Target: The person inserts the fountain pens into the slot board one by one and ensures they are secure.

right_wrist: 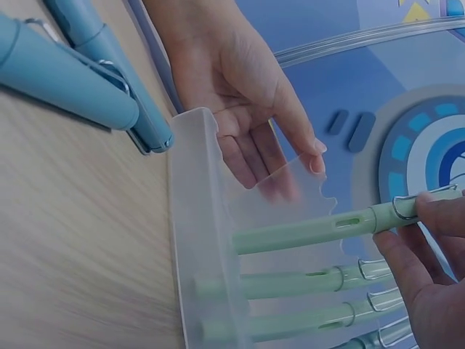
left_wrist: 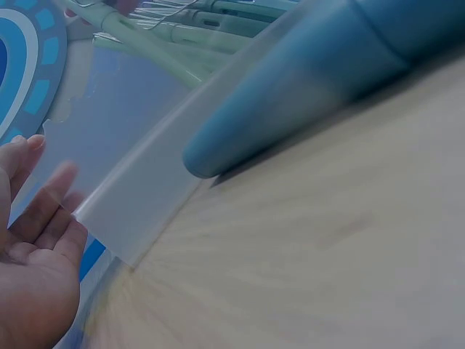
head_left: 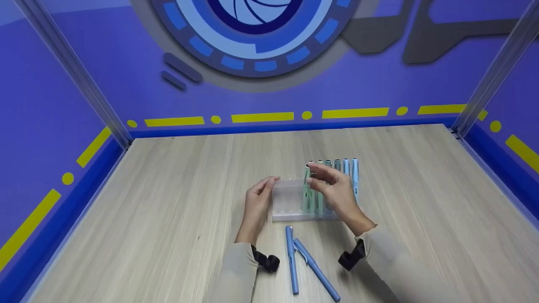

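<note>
A frosted clear pen stand [head_left: 287, 202] stands on the table with a row of pens upright along its right part. My left hand [head_left: 255, 206] holds the stand's left end, with fingers behind the back panel and thumb near its edge. My right hand [head_left: 340, 195] pinches the upper part of a light green pen [right_wrist: 309, 231] between thumb and fingers. The lower end of that pen is in the stand's front ledge, left of the other light green pens [right_wrist: 298, 286]. Dark green pens and light blue pens [head_left: 356, 172] are farther right, partly hidden by the right hand.
Two blue capped pens, one nearly straight [head_left: 292, 261] and one slanted [head_left: 318, 271], lie on the wooden table [head_left: 168, 210] in front of the stand, between my forearms. Blue-purple panels [head_left: 252, 101] with yellow marks enclose the table at the back and sides.
</note>
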`<state>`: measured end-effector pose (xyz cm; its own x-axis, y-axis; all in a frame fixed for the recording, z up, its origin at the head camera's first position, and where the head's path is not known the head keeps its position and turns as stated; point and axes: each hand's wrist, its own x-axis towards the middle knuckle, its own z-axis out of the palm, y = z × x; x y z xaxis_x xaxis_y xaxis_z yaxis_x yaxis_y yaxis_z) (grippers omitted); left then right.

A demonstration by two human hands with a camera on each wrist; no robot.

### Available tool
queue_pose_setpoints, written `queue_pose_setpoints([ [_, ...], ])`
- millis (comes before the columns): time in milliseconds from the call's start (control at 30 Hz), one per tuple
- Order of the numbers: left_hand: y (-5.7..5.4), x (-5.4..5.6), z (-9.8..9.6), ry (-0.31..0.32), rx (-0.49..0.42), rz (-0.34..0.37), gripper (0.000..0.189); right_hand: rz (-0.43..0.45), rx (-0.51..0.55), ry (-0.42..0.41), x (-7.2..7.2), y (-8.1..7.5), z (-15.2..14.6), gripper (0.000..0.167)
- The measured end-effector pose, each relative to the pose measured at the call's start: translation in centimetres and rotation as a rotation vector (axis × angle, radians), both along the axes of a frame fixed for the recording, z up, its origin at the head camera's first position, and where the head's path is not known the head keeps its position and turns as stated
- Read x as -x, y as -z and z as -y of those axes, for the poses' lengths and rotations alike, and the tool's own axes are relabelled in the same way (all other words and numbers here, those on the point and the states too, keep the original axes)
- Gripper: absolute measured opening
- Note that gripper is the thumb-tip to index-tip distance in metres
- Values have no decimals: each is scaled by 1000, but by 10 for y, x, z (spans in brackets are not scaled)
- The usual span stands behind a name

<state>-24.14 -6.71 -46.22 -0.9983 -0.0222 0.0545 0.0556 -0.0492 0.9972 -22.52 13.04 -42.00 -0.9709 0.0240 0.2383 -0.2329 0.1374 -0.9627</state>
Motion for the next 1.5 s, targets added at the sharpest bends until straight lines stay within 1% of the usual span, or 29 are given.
queue_pose_setpoints([
  [167, 0, 1, 1, 3, -5, 3, 28, 21, -20, 7, 1, 1, 1, 36],
  [400, 0, 2, 1, 11, -30, 0, 28, 23, -42, 11, 3, 2, 3, 38],
  [567, 0, 3, 1, 6, -24, 7, 28, 50, -64, 19, 4, 3, 4, 38],
  [633, 4, 6, 1, 7, -24, 18, 27, 53, -65, 20, 5, 3, 5, 39],
  [800, 22, 18, 1, 5, -38, 29, 27, 52, -70, 24, 6, 6, 4, 39],
  [933, 26, 20, 0, -3, -46, 25, 29, 43, -93, 26, 7, 6, 4, 39],
  [1100, 27, 20, 0, -9, -32, 17, 32, 14, -188, 21, 8, 5, 4, 38],
  [1233, 28, 20, 0, -10, -28, 4, 34, -66, -283, 16, 9, 5, 3, 38],
  [1333, 29, 19, 0, -8, -26, -3, 36, -127, -318, 3, 10, 4, 2, 37],
  [1500, 30, 19, 1, -1, -30, 8, 36, -188, -361, -17, 10, 2, 1, 37],
])
